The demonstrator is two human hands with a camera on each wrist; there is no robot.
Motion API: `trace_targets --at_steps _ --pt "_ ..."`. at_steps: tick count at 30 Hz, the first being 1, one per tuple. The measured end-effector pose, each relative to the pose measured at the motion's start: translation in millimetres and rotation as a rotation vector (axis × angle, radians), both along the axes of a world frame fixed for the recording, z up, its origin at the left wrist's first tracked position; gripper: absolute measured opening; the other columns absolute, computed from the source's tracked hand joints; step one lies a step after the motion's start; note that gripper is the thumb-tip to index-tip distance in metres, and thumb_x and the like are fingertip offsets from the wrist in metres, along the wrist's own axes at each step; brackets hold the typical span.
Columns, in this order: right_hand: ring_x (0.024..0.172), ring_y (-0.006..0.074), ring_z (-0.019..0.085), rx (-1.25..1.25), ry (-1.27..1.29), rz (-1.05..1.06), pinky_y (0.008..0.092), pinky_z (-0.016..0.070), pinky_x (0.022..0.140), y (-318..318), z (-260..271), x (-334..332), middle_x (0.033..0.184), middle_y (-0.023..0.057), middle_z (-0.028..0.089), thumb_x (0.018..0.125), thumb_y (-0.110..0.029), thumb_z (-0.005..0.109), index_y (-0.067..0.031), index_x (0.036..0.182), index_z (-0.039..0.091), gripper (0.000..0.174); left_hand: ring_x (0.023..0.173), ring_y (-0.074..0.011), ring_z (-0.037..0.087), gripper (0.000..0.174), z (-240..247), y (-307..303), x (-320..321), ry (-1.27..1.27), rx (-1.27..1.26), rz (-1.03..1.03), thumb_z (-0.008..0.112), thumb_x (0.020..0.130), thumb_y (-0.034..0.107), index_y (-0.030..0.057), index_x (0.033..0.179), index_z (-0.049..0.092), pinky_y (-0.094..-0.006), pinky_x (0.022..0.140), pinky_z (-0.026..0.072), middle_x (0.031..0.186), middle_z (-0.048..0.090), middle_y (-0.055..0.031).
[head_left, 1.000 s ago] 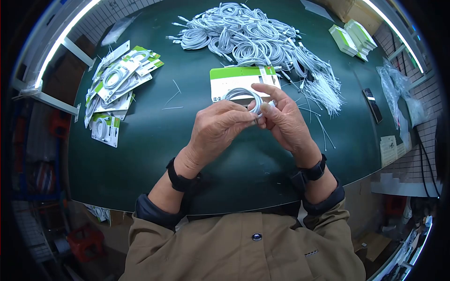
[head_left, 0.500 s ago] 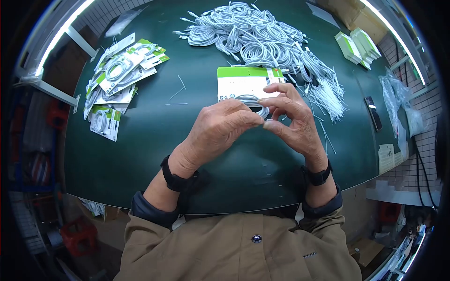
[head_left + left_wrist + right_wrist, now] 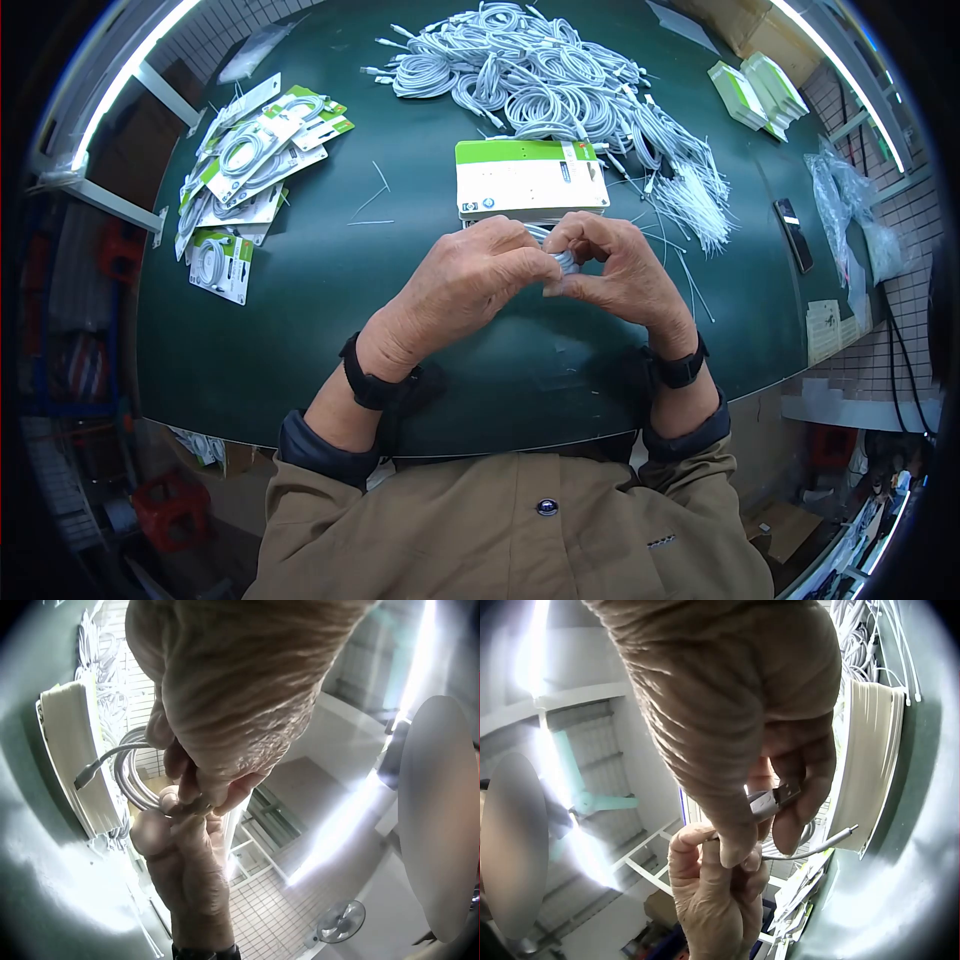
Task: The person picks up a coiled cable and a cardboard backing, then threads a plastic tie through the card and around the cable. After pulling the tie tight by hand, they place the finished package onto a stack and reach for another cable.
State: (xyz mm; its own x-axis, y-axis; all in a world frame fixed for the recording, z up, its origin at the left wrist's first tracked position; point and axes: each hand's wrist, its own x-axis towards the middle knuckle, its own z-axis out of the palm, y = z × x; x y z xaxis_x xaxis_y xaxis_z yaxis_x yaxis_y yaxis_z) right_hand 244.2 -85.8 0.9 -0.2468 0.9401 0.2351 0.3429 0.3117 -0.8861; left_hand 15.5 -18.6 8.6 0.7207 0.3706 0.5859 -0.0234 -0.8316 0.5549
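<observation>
Between the two hands is a coiled white charging cable (image 3: 127, 780), mostly hidden by fingers in the head view. My left hand (image 3: 465, 272) pinches the coil from the left. From the right, my right hand (image 3: 625, 268) grips it, thumb and fingers bent round its near part. The right wrist view shows a USB plug (image 3: 774, 801) among the right hand's fingers. The cable's other, slimmer connector (image 3: 87, 776) sticks out loose toward the table. Just beyond the hands lies a stack of green-and-white packaging cards (image 3: 530, 182).
Behind the cards spreads a big heap of coiled cables (image 3: 540, 75), with thin white ties (image 3: 695, 205) at its right. Carded cables (image 3: 240, 160) pile up on the left. Farther right are small boxes (image 3: 755, 95), a phone (image 3: 793, 235) and plastic bags (image 3: 850, 205).
My right hand's raised, spread fingers have come down and closed in on the coil beside the left fingertips. Both hands now sit slightly nearer the body, and less of the coil shows.
</observation>
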Motion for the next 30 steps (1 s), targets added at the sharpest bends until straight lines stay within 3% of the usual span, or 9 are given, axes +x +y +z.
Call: trace_targets --at_steps 7,19,25,30 --pt "0.078 0.0075 0.059 -0.034 0.032 0.003 0.0259 0.0526 0.071 -1 -2 1 0.092 -0.0014 0.069 0.076 -0.018 0.095 -0.0085 0.108 0.072 0.040 0.081 -0.0275 0.067 0.015 -2 -1 0 -0.024 0.000 0.010 0.076 0.087 0.000 0.0071 0.100 0.073 -0.0385 0.070 0.0540 0.089 0.067 -0.0089" --pt "0.080 0.0057 0.065 -0.274 0.504 -0.023 0.0240 0.0552 0.070 -3 -7 -15 0.098 0.0025 0.072 0.081 -0.002 0.088 -0.0020 0.111 0.071 0.035 0.081 -0.0271 0.068 0.017 -2 3 -3 -0.073 -0.010 0.005 0.075 0.087 -0.001 0.0063 0.102 0.073 -0.0375 0.070 0.0540 0.088 0.068 -0.0089" --pt "0.080 0.0114 0.071 -0.052 -0.010 -0.017 0.0276 0.0559 0.069 -1 -1 -10 0.090 0.0065 0.071 0.084 -0.007 0.085 -0.0010 0.110 0.070 0.031 0.081 -0.0273 0.067 0.017 -4 5 -3 -0.087 -0.032 -0.013 0.075 0.087 -0.003 0.0055 0.102 0.072 -0.0375 0.070 0.0535 0.089 0.067 -0.0090" --pt "0.076 0.0139 0.070 -0.002 0.036 0.008 0.0284 0.0546 0.067 -1 -5 -10 0.089 0.0068 0.070 0.086 -0.008 0.084 -0.0016 0.110 0.071 0.028 0.081 -0.0271 0.067 0.017 -5 5 -1 -0.080 -0.037 -0.006 0.075 0.087 -0.003 0.0056 0.102 0.072 -0.0373 0.070 0.0529 0.089 0.067 -0.0091"
